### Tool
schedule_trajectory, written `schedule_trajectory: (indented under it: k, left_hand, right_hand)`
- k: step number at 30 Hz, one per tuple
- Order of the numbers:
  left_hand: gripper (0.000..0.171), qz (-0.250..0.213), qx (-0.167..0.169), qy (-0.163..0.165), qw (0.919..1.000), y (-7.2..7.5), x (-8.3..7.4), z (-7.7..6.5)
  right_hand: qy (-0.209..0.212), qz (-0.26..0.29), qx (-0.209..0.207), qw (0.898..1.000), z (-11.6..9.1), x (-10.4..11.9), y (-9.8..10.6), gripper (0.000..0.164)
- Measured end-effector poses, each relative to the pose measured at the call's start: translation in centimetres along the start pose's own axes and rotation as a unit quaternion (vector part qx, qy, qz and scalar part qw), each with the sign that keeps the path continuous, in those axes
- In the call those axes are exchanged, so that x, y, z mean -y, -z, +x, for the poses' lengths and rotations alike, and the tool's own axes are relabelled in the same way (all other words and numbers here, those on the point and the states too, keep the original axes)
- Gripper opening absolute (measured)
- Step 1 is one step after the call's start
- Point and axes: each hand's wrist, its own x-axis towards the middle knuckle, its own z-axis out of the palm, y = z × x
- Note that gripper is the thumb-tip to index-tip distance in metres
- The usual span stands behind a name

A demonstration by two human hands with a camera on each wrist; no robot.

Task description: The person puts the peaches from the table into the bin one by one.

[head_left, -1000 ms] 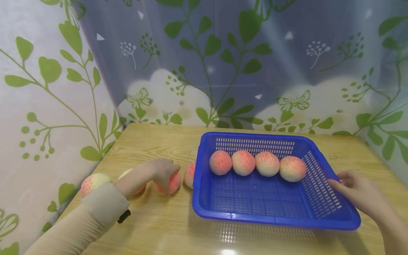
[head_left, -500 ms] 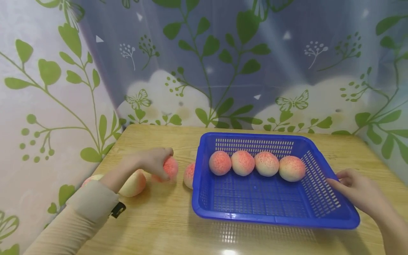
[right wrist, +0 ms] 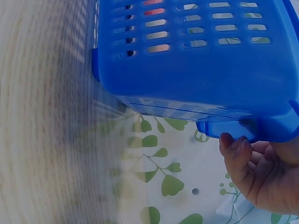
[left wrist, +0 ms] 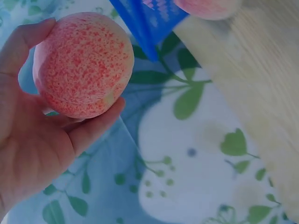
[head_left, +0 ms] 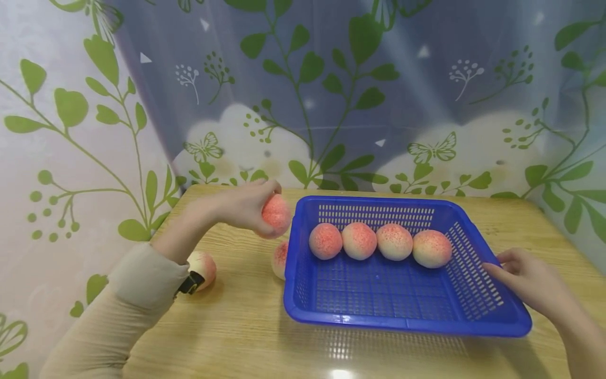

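My left hand [head_left: 243,205] grips a pink speckled peach [head_left: 276,215] above the table, just beside the left rim of a blue plastic basket [head_left: 407,325]. In the left wrist view, thumb and fingers curl round this peach [left wrist: 84,65], its speckled side facing the camera. A row of several peaches [head_left: 361,241] lies along the back inside the basket. The right hand [head_left: 530,281] holds the basket's right rim. In the right wrist view, its fingers [right wrist: 240,161] curl at the lip of the rim, under the slotted end wall [right wrist: 201,79].
Below the held peach, another peach [head_left: 279,260] lies on the wooden table [head_left: 236,326], partly hidden by the basket's left side. One more peach [head_left: 204,269] is partly covered by the left wrist and its black band [head_left: 191,283]. A leaf-patterned curtain [head_left: 303,105] hangs behind the table.
My left hand has taken hold of the peach, lifted it off the table and carried it right, toward the basket's left rim. The right hand and the basket stay nearly where they were.
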Motion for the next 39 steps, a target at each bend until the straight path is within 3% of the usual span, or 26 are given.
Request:
schedule_trajectory:
  k: [7,13,23,30,35,39]
  left_hand:
    - [0.063,0.017,0.020,-0.035,0.9991,0.4,-2.8,2.0]
    - [0.067,0.022,0.042,-0.048,0.9977,-0.3,-4.3,3.6]
    - [0.058,0.025,0.060,-0.085,0.9942,-3.4,-5.3,5.2]
    - [0.071,0.051,0.121,-0.079,0.9881,-5.4,-5.9,5.9]
    - [0.068,0.076,0.144,-0.086,0.9829,-6.6,-6.3,6.4]
    - [0.060,0.124,0.150,-0.105,0.9753,-7.5,-6.3,6.9]
  right_hand:
    - [-0.003,0.002,0.002,1.000,0.1,0.3,0.3,0.059]
    - [-0.004,0.004,0.006,1.000,0.1,0.2,0.2,0.061]
    - [-0.005,0.004,0.008,1.000,0.2,-0.3,0.0,0.063]
    - [-0.007,0.008,0.007,1.000,0.1,-0.3,-0.1,0.063]
    - [-0.011,0.010,0.008,1.000,0.2,-0.3,0.0,0.064]
    - [-0.012,0.011,0.007,1.000,0.2,-0.3,0.0,0.064]
